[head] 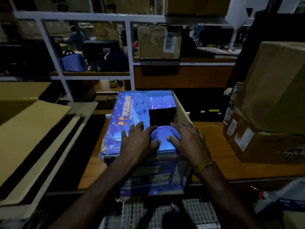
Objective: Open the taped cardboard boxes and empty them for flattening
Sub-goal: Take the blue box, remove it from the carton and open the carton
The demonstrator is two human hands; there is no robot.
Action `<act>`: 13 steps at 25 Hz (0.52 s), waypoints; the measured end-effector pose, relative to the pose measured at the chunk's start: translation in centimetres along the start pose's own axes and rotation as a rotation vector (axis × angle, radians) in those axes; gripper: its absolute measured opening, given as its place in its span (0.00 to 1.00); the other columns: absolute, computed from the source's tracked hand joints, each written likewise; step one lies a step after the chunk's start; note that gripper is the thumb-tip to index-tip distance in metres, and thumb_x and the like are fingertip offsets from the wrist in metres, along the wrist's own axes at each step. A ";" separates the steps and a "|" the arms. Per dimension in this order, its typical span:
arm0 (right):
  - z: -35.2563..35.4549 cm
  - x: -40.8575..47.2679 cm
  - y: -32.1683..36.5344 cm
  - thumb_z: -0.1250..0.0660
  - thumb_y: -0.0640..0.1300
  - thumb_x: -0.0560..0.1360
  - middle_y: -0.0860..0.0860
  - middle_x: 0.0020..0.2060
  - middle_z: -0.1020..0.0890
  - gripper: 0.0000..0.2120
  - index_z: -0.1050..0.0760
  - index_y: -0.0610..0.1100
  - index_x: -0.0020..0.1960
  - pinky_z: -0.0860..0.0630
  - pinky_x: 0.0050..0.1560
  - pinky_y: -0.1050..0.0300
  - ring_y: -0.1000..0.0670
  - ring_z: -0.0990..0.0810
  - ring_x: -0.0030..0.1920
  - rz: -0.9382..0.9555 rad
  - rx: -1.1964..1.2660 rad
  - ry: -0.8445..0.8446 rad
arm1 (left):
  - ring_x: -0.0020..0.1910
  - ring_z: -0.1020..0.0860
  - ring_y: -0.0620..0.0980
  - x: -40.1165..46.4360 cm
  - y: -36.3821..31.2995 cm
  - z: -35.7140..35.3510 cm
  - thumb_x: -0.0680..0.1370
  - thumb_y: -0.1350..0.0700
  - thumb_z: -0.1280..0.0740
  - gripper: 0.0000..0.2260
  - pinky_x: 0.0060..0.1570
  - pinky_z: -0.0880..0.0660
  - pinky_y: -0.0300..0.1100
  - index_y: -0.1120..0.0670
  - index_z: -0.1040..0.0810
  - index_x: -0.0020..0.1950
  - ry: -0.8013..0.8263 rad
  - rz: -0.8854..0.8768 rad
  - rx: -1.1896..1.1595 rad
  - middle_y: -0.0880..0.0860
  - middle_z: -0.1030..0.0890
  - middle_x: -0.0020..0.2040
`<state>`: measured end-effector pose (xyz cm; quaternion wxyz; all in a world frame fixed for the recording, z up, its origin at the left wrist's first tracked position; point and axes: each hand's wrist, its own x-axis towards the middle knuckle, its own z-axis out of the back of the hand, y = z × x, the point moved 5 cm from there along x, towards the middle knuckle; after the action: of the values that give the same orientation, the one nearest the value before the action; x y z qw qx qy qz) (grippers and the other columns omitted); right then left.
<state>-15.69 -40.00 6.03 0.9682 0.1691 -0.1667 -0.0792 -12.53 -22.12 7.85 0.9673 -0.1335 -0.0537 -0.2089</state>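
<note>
While the blue box (132, 129) sits at the worktop's (222, 156) near edge, I keep left hand (140, 139) and right hand (186, 139) flat, fingers spread, clamped on nothing, pressing the near inner flap (162, 139) down evenly.

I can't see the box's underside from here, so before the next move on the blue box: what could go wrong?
1. The blue printed cardboard box overhangs the near edge of the wooden table; pressing with both the left hand and right hand might tip it.
2. The near inner flap under the fingers borders a dark opening; it could fold inward.
3. Dim light hides the contents.
</note>
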 end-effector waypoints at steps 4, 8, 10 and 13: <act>-1.3 2.6 3.8 0.31 0.59 0.76 0.45 0.75 0.36 0.33 0.40 0.60 0.77 0.31 0.67 0.44 0.41 0.34 0.73 0.218 0.034 0.151 | 0.78 0.45 0.55 -2.4 0.9 0.4 0.77 0.32 0.39 0.29 0.73 0.52 0.65 0.38 0.39 0.76 -0.043 0.083 -0.041 0.50 0.40 0.78; -1.0 3.2 6.0 0.32 0.50 0.78 0.48 0.70 0.28 0.25 0.31 0.53 0.74 0.27 0.62 0.47 0.44 0.28 0.69 0.437 0.185 0.038 | 0.74 0.35 0.51 -4.1 1.1 1.7 0.76 0.35 0.35 0.24 0.72 0.44 0.66 0.37 0.31 0.71 -0.163 0.092 -0.110 0.48 0.33 0.75; -0.7 3.0 7.1 0.37 0.50 0.81 0.48 0.70 0.27 0.22 0.32 0.53 0.74 0.27 0.64 0.45 0.45 0.28 0.70 0.513 0.327 -0.034 | 0.65 0.25 0.50 -4.8 1.2 3.3 0.76 0.40 0.34 0.18 0.60 0.27 0.59 0.40 0.23 0.66 -0.400 0.046 -0.202 0.48 0.25 0.68; -0.4 3.2 10.2 0.40 0.47 0.81 0.45 0.69 0.25 0.31 0.48 0.57 0.80 0.23 0.55 0.47 0.43 0.24 0.65 0.545 0.530 -0.027 | 0.53 0.20 0.48 -6.2 2.0 6.2 0.76 0.50 0.33 0.17 0.39 0.22 0.43 0.45 0.21 0.64 -0.770 -0.029 -0.225 0.48 0.23 0.64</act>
<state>-11.57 -31.09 10.19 0.8742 0.3620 -0.2328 0.2248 -17.65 -16.16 12.35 0.8528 -0.3061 -0.3908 -0.1621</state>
